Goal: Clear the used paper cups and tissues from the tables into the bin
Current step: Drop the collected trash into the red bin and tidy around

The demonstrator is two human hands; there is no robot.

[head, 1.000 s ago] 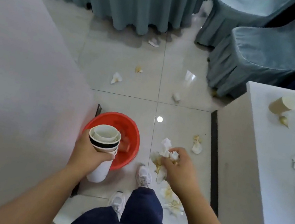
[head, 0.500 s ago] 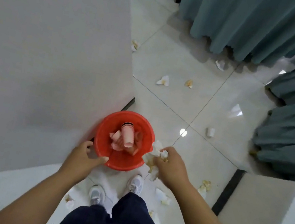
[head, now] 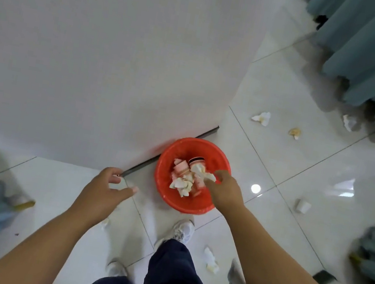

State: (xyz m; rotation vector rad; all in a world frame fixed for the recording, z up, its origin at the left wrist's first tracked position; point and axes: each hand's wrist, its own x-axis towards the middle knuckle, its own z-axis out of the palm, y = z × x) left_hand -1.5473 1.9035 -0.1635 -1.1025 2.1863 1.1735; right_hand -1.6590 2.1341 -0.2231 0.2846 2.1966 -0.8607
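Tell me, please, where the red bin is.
Head view, centre: the red bin sits on the floor beside the white panel, under the right hand.

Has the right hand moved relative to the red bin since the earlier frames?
Yes. The right hand went leftward, from right of the red bin to over its opening.

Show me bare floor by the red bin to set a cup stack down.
Bare tile lies between the red bin and the small paper cup, and beyond the bin up to the tissue scraps. Crowded: around the shoes, where a tissue lies, and the bin under the right hand.
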